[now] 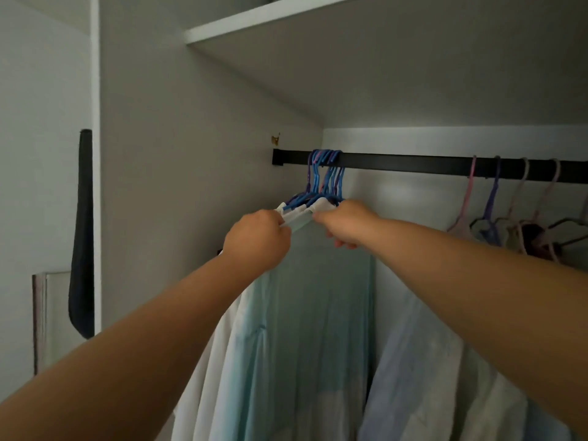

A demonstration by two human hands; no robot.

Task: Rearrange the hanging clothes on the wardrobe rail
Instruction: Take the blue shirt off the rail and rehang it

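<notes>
— Hands first, please: what have they got?

— Both are up at the packed bunch of blue hangers (324,183), which hooks over the left end of the black rail (413,163). My left hand (257,240) has its fingers curled around the collar and shoulder of the pale green shirt (311,313). My right hand (346,222) grips the white collar just beside it, fingers tucked under. The two hands are nearly touching, with the collars between them.

— And the clothes themselves?

— The green shirt hangs straight down under my hands. A white garment (216,361) lies against its left side, and a light blue shirt (423,361) hangs to the right, under my right forearm. Further right along the rail, well apart from this bunch, pink and purple hangers (491,198) hang more spread out. A white shelf (286,17) runs above, and a dark strip of cloth (82,233) hangs outside the wardrobe's left panel.

— Which step are you on?

— I judge I'm separating one shirt from the crowded bunch, parting the collars to single out its hanger.

— What does the next move need?

— Finding which hook belongs to that shirt; they overlap so tightly I cannot tell from here. Then lifting that hook clear of the rail without dragging its neighbours, and sliding it towards the bare stretch in the middle.
</notes>
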